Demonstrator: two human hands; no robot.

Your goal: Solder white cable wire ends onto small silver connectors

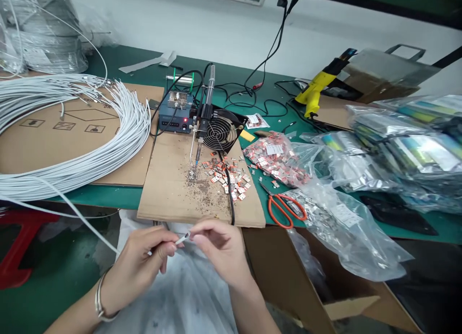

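My left hand (139, 264) pinches the end of a thin white cable (90, 225) that trails off to the left toward a big coil of white cables (72, 132). My right hand (220, 247) meets it, fingers closed on the cable's metal tip (185, 237), below the near edge of a cardboard work mat (173, 189). On the mat stands a soldering iron (200, 132) in front of a small fan (220, 132) and a blue soldering station (176, 117). Several small red and white parts (227, 173) lie scattered by the iron.
Orange-handled scissors (283, 209) lie right of the mat, beside clear bags of small parts (277, 158). A yellow glue gun (317, 86) and foil bags (404, 146) sit at the right. An open cardboard box (288, 276) stands below the green table edge. A red stool (18, 247) is at the left.
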